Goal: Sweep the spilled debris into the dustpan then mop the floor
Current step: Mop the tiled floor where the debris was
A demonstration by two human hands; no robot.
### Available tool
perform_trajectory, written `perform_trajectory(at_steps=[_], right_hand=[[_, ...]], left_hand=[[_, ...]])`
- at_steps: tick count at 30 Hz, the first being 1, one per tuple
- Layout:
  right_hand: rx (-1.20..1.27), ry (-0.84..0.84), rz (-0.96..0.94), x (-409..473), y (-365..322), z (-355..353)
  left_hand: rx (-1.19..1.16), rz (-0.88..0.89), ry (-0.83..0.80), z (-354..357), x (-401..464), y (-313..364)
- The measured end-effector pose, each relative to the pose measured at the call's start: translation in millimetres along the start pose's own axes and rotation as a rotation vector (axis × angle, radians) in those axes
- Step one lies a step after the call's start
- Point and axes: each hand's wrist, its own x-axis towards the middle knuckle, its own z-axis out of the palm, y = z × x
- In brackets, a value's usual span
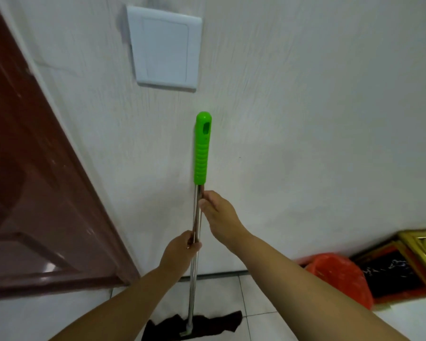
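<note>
A mop stands nearly upright against the white wall, with a shiny metal pole (193, 279) and a bright green plastic grip (202, 148) at the top. Its dark cloth head (207, 326) lies on the white tiled floor at the bottom of the view. My left hand (181, 249) grips the pole about halfway up. Higher up, just under the green grip, my right hand (219, 215) holds the pole between thumb and fingers. No dustpan or debris is in view.
A dark red-brown door (35, 193) fills the left side. A white switch plate (164, 49) is mounted on the wall above the mop. An orange plastic bag (340, 276) and a gold-framed dark board (403, 264) sit on the floor at the right.
</note>
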Motion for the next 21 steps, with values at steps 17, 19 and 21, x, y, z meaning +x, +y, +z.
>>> perform_trajectory(at_steps=[17, 19, 21], right_hand=[[0.09, 0.319, 0.279, -46, 27, -9], [0.13, 0.364, 0.346, -60, 40, -13], [0.158, 0.395, 0.401, -77, 53, -16]], left_hand=[[-0.103, -0.202, 0.042, 6, -15, -11], [-0.132, -0.245, 0.037, 12, -24, -12], [-0.149, -0.245, 0.021, 19, -34, -9]])
